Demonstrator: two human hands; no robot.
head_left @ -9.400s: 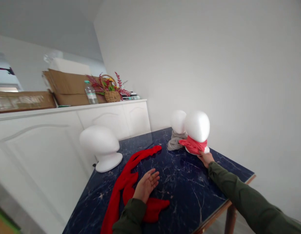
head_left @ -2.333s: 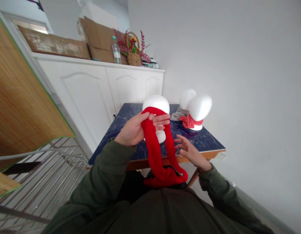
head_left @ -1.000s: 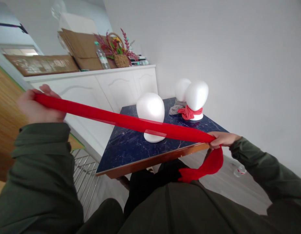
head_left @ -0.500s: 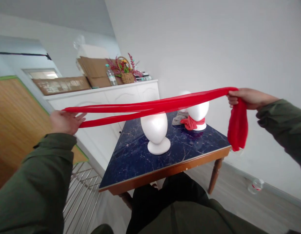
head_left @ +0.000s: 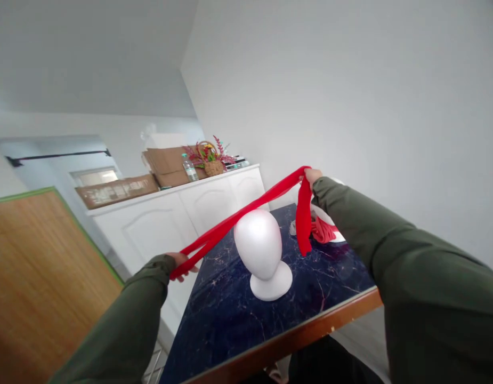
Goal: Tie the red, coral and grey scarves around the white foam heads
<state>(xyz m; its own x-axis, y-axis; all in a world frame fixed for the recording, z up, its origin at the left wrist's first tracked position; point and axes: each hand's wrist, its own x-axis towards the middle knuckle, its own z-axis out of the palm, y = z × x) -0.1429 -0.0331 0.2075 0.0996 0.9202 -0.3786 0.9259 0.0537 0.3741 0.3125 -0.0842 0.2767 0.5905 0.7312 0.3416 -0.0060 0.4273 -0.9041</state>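
Note:
A long red scarf [head_left: 246,205] stretches between my two hands, slanting up to the right. It passes behind the top of a white foam mannequin head [head_left: 258,242], which stands upright on its round base on the table. My left hand [head_left: 183,265], low on the left, is inside the scarf's folded loop, with some fingers showing past the cloth. My right hand [head_left: 310,177] pinches the scarf higher up on the right, and the loose end hangs below it. Behind the right sleeve, a second white head has a coral-red cloth [head_left: 323,230] around its neck.
The dark blue marble-patterned table [head_left: 226,314] has a wooden edge. A white cabinet [head_left: 162,218] behind carries cardboard boxes [head_left: 166,166], a plastic bottle [head_left: 190,168] and a flower basket [head_left: 214,168]. A wooden board [head_left: 50,277] with green edging stands at left. A grey cloth lies beside the coral-red one.
Both hands have moved forward and closer together, bringing the scarf from in front of the near head to behind its top. My left hand is lower than the right. The view has tilted upward.

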